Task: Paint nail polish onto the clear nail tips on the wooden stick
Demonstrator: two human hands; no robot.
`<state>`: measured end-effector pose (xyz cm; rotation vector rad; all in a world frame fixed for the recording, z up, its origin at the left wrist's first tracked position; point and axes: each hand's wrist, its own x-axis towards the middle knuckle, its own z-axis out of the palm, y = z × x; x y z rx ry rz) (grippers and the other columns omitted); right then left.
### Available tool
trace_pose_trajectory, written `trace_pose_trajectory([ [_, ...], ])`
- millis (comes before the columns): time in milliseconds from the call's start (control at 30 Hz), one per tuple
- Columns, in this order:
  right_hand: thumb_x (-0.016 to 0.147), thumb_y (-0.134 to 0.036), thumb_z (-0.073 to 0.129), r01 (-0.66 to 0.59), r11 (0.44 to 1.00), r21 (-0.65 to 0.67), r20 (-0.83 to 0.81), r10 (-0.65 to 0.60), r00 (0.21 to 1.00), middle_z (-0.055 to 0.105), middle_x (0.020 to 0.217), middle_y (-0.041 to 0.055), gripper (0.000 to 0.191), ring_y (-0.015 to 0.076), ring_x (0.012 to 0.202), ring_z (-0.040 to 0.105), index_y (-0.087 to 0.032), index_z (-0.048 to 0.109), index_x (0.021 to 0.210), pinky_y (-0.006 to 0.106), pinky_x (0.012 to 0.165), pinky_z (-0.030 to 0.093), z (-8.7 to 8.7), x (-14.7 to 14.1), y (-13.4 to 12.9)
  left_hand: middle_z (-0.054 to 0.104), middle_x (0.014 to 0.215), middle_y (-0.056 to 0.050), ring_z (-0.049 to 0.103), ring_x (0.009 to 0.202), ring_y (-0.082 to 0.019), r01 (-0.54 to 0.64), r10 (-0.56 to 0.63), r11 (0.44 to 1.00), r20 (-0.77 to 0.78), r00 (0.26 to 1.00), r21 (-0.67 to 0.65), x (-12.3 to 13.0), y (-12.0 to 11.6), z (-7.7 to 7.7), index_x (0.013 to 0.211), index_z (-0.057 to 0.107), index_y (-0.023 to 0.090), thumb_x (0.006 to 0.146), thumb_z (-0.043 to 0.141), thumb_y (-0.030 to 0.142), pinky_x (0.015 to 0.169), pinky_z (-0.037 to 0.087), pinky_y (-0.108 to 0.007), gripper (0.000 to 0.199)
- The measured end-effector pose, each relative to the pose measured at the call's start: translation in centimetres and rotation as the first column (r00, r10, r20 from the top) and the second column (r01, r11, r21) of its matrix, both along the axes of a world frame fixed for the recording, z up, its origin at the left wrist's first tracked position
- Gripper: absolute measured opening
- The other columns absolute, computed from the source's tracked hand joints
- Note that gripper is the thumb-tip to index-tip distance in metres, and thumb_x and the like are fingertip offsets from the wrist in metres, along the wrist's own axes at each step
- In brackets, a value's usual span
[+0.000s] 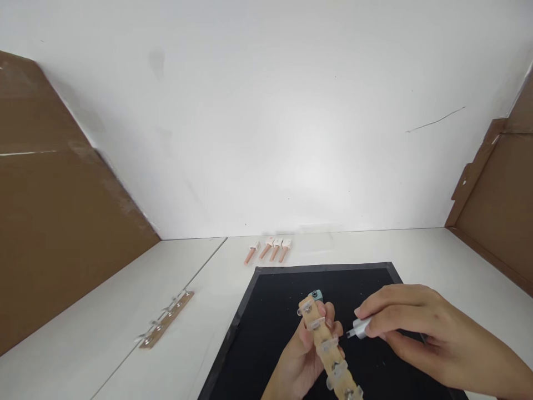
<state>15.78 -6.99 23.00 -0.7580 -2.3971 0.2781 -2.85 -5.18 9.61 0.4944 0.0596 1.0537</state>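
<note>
My left hand (297,355) is closed round a light wooden strip (322,339), holding it at a slant above the black mat. Several clear plastic pieces, with small metal fittings, sit in a row along the strip. A teal piece (315,295) with a dark round centre shows at its far end; whether it is joined to the strip, I cannot tell. To the right, my right hand (420,328) pinches a short silver cylindrical tool (360,326) between thumb and fingers. Its narrow dark tip points left toward the strip and stays apart from it.
A black mat (266,328) with a grey border lies on the white table (200,333). Left of it rests another wooden strip (166,322) with metal and clear fittings. Several pink sticks with white ends (275,250) lie behind the mat. Brown cardboard panels (62,194) flank both sides.
</note>
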Motion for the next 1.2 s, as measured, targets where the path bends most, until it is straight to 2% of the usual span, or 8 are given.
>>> trace_pose_trajectory([
  [300,0.075,0.004,0.047,-0.044,0.999,-0.014,-0.049,0.044,0.998,0.073,0.094,0.0017,0.033,0.0108,0.085,0.069,-0.020,0.066,0.087,0.019,0.081,0.052,-0.41,-0.44,0.16,0.055,0.071,0.003,0.054,0.061,-0.007,-0.025,0.024,0.999,-0.038,0.999,-0.025,0.61,0.31,0.25,0.079,0.067,0.019,0.057,0.077,0.038,0.056,0.047,-0.018,0.031],
  [467,0.078,0.003,0.045,-0.081,0.995,-0.052,-0.047,0.078,0.996,0.073,0.097,0.0040,0.031,0.0110,0.086,0.068,-0.018,0.066,0.085,0.019,0.078,0.053,-0.21,-0.87,0.30,0.053,0.069,0.004,0.050,0.058,-0.006,-0.037,0.032,0.997,-0.074,0.997,-0.071,0.89,0.38,0.26,0.078,0.065,0.018,0.052,0.079,0.040,0.057,0.045,-0.018,0.037],
  [567,0.078,0.004,0.046,-0.088,0.993,-0.075,-0.038,0.085,0.996,0.073,0.096,0.0033,0.031,0.0109,0.086,0.068,-0.018,0.066,0.085,0.019,0.079,0.053,-0.19,-0.88,0.31,0.052,0.069,0.004,0.048,0.057,-0.005,-0.041,0.037,0.998,-0.080,0.996,-0.053,0.91,0.35,0.20,0.078,0.064,0.018,0.054,0.078,0.040,0.055,0.043,-0.018,0.036],
  [733,0.077,0.003,0.045,-0.053,0.996,-0.070,-0.025,0.051,0.998,0.073,0.097,0.0034,0.033,0.0122,0.086,0.068,-0.020,0.067,0.086,0.022,0.080,0.053,-0.35,-0.54,0.14,0.051,0.071,0.004,0.049,0.058,-0.005,-0.038,0.035,0.999,-0.083,0.996,-0.033,0.81,0.24,0.35,0.080,0.063,0.020,0.054,0.078,0.042,0.055,0.042,-0.018,0.037],
  [1033,0.075,0.004,0.044,-0.019,0.998,-0.053,-0.042,0.017,0.999,0.073,0.096,0.0030,0.035,0.0114,0.084,0.069,-0.020,0.067,0.085,0.018,0.075,0.054,-0.42,-0.41,0.03,0.048,0.068,0.004,0.045,0.055,-0.004,-0.039,0.037,0.999,-0.062,0.997,-0.034,0.46,-0.03,0.88,0.076,0.062,0.018,0.053,0.078,0.041,0.055,0.041,-0.017,0.036],
  [1200,0.076,0.001,0.045,0.023,0.997,-0.069,-0.027,-0.025,0.999,0.072,0.098,0.0028,0.034,0.0141,0.083,0.069,-0.023,0.067,0.085,0.022,0.072,0.055,-0.28,-0.26,-0.07,0.048,0.069,0.003,0.043,0.055,-0.004,-0.035,0.033,0.999,-0.060,0.998,-0.034,0.07,-0.23,0.89,0.076,0.064,0.018,0.053,0.078,0.042,0.054,0.042,-0.016,0.036],
])
